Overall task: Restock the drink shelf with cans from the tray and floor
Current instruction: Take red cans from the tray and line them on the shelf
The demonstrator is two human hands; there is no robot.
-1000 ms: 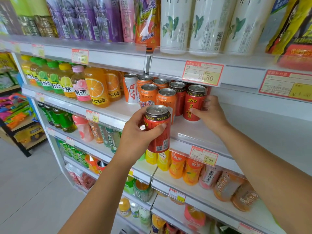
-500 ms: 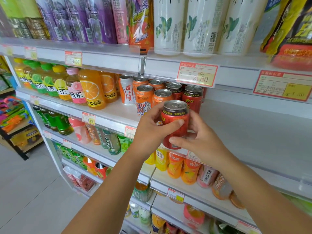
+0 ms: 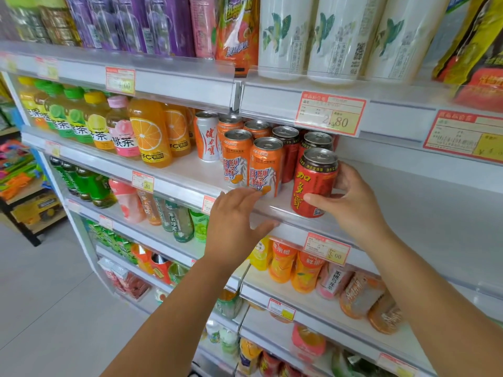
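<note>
Change: half a second ago both hands held the cylindrical red drink can (image 3: 313,186) in the air before the shelf. We now see it standing upright on the white drink shelf (image 3: 408,210), and the left hand (image 3: 234,224) has come off it.
Right hand: our right hand (image 3: 351,202) alone grasps the can, thumb across its lower front and fingers curled round its right side.
Left hand: released, with fingers straight and spread at the shelf's front lip, lower centre of the frame. We cannot tell whether the fingertips touch the can behind them.
Can's place: centre right of the frame, at the shelf's front edge, heading a row of dark red lidded cans (image 3: 288,151).
Materials: glossy printed metal with a silver pull-tab lid. The shelf is matt white, fronted by a clear plastic strip carrying a red-and-yellow paper price tag (image 3: 330,115).
Shelf contents: just left of the red row stand orange printed cans (image 3: 265,167). Next comes one white can with red lettering (image 3: 206,137), then clear plastic orange-juice bottles (image 3: 149,131). Tea bottles with coloured caps (image 3: 122,131) run on toward the left edge.
</note>
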